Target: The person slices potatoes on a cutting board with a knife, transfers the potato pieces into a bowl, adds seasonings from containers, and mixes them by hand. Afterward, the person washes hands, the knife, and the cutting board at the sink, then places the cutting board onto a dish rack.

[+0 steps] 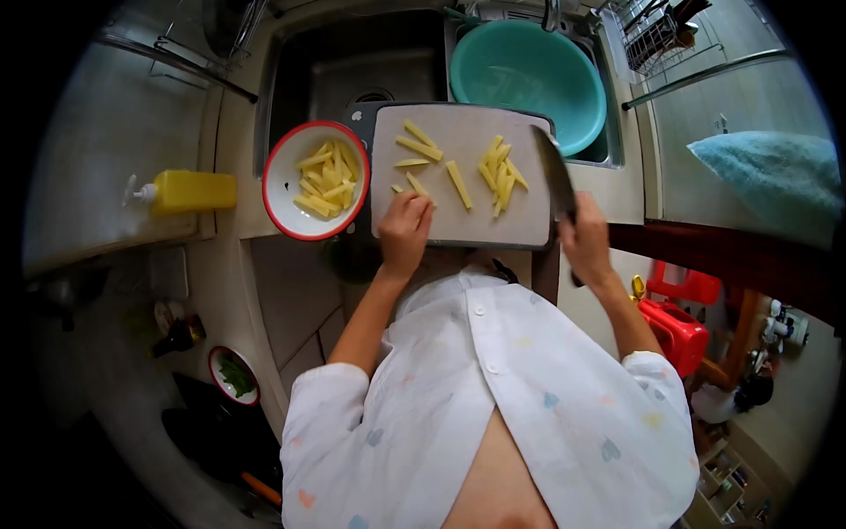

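Observation:
My right hand [585,240] is wrapped around the handle of a kitchen knife [554,173], its blade upright along the right edge of the cutting board [476,231]. At the board's lower left, my left hand [406,233] has its fingers curled together at the end of a pale yellow potato strip [417,183]. A few more strips lie loose above it, and a single potato strip [458,184] rests mid-board. A pile of potato strips [502,174] lies to the right. Beside the board on the left, a red-rimmed white bowl [275,196] contains many strips.
Behind the board are a dark sink basin [352,66] and a teal plastic tub [585,115]. A yellow pump bottle [196,193] is at left. Lower left sits a small bowl of green vegetables [235,376]. A light blue towel [771,172] is at right.

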{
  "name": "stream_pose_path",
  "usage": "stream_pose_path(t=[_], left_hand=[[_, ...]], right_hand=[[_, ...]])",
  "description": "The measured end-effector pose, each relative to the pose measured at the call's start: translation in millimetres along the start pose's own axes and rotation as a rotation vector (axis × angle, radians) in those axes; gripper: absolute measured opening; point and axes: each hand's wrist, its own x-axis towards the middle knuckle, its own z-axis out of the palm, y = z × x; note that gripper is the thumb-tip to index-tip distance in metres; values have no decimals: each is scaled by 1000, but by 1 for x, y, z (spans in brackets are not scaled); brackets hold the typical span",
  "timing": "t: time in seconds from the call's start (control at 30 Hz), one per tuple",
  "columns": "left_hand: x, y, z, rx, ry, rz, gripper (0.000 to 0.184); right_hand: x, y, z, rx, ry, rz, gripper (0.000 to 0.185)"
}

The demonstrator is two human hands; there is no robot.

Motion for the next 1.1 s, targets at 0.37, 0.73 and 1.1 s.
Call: stream_pose_path(t=[0.37, 0.73, 1.1], left_hand=[[32, -28, 43, 66, -78, 246, 18], [39, -35, 38, 202, -190, 319, 23], [38, -37, 38, 88, -50, 294, 15]], right_hand=[[15, -71, 84, 29, -118, 9, 33], [12, -58, 73, 29, -115, 55, 32], [16, -61, 79, 78, -171, -18, 30]])
